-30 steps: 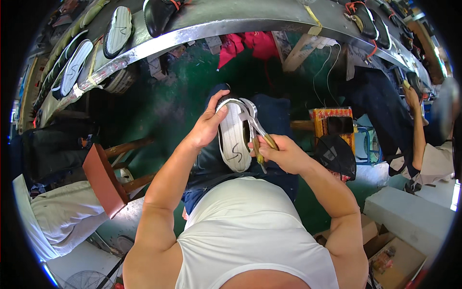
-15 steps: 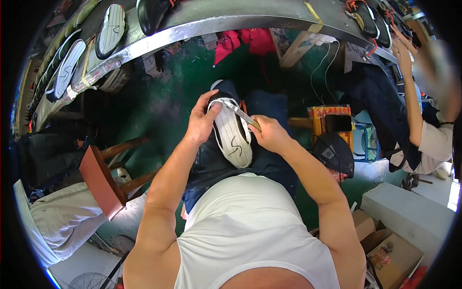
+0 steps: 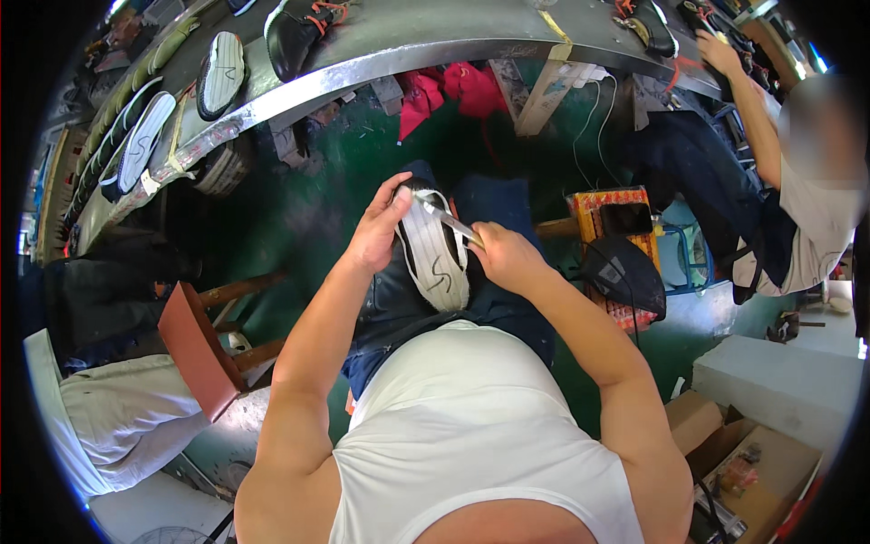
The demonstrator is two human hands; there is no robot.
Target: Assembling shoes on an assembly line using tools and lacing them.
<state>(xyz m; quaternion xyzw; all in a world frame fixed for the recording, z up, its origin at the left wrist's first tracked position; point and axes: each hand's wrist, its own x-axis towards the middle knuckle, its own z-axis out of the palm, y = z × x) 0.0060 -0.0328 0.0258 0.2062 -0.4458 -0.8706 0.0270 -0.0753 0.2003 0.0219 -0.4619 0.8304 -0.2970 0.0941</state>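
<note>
An upturned shoe rests over my lap, its pale underside with a dark squiggle facing me. My left hand is closed around its far end, thumb pressed on the underside. Held in my right hand is a long metal hand tool that looks like pincers. The tool slants up and left across the shoe, its tip at the far end near my left thumb. Whether its jaws grip anything is too small to tell. A white strip loops along the shoe's edge there.
A metal-edged bench curves across the far side, bearing a black shoe and several upturned ones. A brown-topped stool stands left. At right are a black bag, a cardboard box and a co-worker's arm reaching over the bench.
My view has shifted slightly, so the bench sits lower in it. Both hands keep their hold on shoe and tool; the tool has moved only a little. The co-worker's arm has moved up and left.
</note>
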